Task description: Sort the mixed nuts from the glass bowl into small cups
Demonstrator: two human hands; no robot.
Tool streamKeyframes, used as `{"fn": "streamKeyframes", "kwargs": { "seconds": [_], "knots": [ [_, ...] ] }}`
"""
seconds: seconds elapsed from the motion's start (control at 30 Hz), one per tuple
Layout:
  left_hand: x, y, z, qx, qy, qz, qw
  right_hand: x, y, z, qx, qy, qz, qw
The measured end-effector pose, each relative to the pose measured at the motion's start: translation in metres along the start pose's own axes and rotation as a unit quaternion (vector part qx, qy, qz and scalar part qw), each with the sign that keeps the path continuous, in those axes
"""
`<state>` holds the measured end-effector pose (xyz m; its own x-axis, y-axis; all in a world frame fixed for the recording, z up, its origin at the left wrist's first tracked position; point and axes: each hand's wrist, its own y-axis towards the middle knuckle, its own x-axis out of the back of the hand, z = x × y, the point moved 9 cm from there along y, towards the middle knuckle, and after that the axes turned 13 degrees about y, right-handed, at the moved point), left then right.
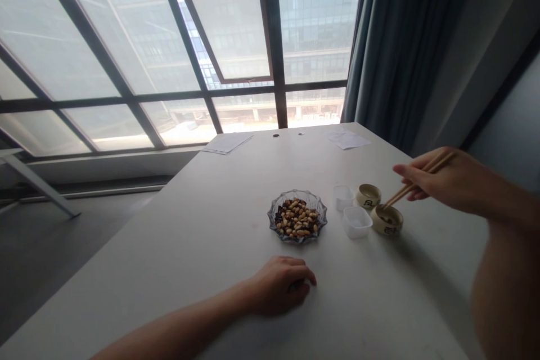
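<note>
My right hand (436,180) grips a pair of wooden chopsticks (407,187). Their tips reach the rim or inside of the nearer beige ceramic cup (387,228), which has a dark character on its side and a few small dark pieces in it. Resting on the table, my left hand (284,286) is loosely curled, with nothing seen in its fingers. Just beyond it stands a scalloped glass bowl (274,230) of peanuts (298,218) mixed with dark reddish pieces. Two small clear plastic containers (356,223) sit between this bowl and the cups.
A second beige cup (368,197) stands behind the first, close to the plastic containers. White papers (228,143) lie at the far left of the white table (202,219), and more sheets (348,138) at the far right. Large windows and a dark curtain (388,56) border the table's far side.
</note>
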<state>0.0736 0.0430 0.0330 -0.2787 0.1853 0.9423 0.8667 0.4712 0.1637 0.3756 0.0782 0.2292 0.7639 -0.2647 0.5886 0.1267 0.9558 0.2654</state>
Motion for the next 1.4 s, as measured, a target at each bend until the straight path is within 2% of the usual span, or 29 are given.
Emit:
{"fn": "streamKeyframes", "kwargs": {
  "seconds": [0.07, 0.13, 0.37, 0.6, 0.8, 0.97, 1.1, 1.2, 1.3, 1.4],
  "knots": [
    [0.000, 0.000, 0.000, 0.001, 0.002, 0.001, 1.000, -0.014, 0.009, -0.015, -0.045, 0.012, 0.053, 0.997],
    [0.000, 0.000, 0.000, 0.003, 0.003, 0.002, 1.000, -0.022, 0.015, -0.022, -0.061, 0.010, 0.080, 0.995],
    [-0.001, 0.000, 0.001, 0.005, 0.002, 0.005, 1.000, -0.016, 0.019, -0.031, -0.070, 0.007, 0.067, 0.995],
    [0.001, 0.000, 0.000, 0.005, 0.003, 0.007, 1.000, -0.020, 0.020, -0.023, -0.054, 0.028, 0.046, 0.997],
    [0.000, 0.000, 0.000, 0.006, 0.003, 0.007, 1.000, -0.035, 0.025, -0.020, -0.030, 0.059, 0.092, 0.994],
    [-0.002, 0.000, 0.002, 0.005, 0.003, 0.008, 1.000, -0.030, 0.021, -0.024, -0.067, 0.053, 0.080, 0.993],
    [-0.002, 0.000, 0.002, 0.006, 0.002, 0.008, 1.000, -0.017, 0.015, -0.016, -0.059, 0.038, 0.032, 0.997],
    [-0.001, 0.000, 0.001, 0.005, 0.002, 0.008, 1.000, -0.013, 0.012, 0.002, -0.025, 0.037, -0.003, 0.999],
    [0.000, 0.000, 0.000, 0.005, 0.002, 0.009, 1.000, -0.020, 0.011, 0.024, 0.026, 0.095, -0.031, 0.995],
    [0.000, 0.000, 0.001, 0.005, 0.004, 0.008, 1.000, -0.043, 0.012, 0.038, 0.064, 0.186, -0.022, 0.980]
  ]
}}
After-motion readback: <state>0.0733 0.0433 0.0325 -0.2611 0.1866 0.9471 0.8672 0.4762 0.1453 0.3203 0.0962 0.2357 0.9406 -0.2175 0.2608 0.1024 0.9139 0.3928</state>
